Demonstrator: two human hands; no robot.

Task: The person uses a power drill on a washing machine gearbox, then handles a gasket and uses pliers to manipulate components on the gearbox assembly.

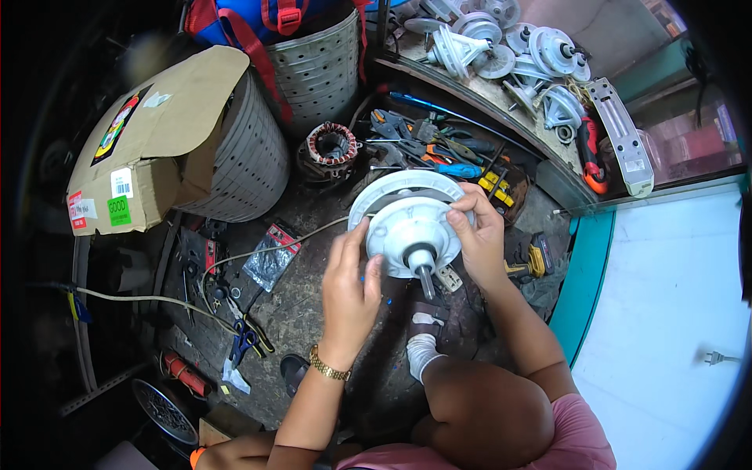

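A white round gearbox (403, 229) with a wide rim behind its flanged housing is held up over the floor, its metal shaft with a splined tip pointing down toward me. My left hand (348, 286) grips the left side of it, fingers along the edge and thumb near the lower face. My right hand (479, 235) holds the right side, thumb pressed on the front face and fingers curled over the rim. Beneath it, a small pale socket block (449, 280) is partly hidden.
Tools (462, 157) and a copper-wound stator (327, 146) lie beyond my hands. A shelf (501, 98) holds several white gearboxes. Cardboard (149, 133) rests on a perforated drum (248, 157). Scissors (245, 337), a plastic packet (268, 262) and a drill (536, 258) lie around me.
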